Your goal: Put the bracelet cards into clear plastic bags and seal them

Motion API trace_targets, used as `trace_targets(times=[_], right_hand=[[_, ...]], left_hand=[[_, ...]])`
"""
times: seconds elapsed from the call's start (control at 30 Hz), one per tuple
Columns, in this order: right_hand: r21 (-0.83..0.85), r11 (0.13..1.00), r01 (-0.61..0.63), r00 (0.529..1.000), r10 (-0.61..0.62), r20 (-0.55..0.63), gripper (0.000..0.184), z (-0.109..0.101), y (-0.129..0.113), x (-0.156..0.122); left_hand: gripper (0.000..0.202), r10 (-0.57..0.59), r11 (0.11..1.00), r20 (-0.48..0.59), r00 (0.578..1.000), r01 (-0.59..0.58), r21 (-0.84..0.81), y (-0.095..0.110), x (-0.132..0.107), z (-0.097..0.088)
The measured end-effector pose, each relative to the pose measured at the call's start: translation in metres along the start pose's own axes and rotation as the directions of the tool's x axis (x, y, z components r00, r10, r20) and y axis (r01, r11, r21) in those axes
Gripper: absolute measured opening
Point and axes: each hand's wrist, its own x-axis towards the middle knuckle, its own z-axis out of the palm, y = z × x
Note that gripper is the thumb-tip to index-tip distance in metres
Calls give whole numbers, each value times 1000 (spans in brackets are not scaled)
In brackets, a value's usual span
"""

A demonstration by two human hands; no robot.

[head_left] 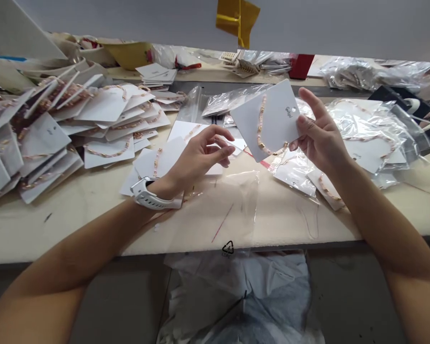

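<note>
My right hand [317, 136] pinches the right edge of a white card [272, 112] that carries a pink and gold beaded bracelet [262, 134], holding it tilted above the table. My left hand [200, 155], with a white watch [148, 195] on its wrist, hovers just left of the card. Its fingers are curled and apart and hold nothing. A clear plastic bag [222, 210] lies flat on the table below both hands and hangs over the front edge.
A big heap of white bracelet cards [57, 119] covers the table's left. Bagged cards [365, 138] lie at the right. More clear bags [372, 71] and a red box [301, 66] sit at the back. The beige table [93, 215] ends at a near edge.
</note>
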Motion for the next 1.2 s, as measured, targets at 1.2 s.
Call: trace_targets(times=[1.2], right_hand=[[331,919,215,940,-286,185,24,2,-11,-13]], left_hand=[[59,98,987,153,983,-116,115,4,-6,-4]])
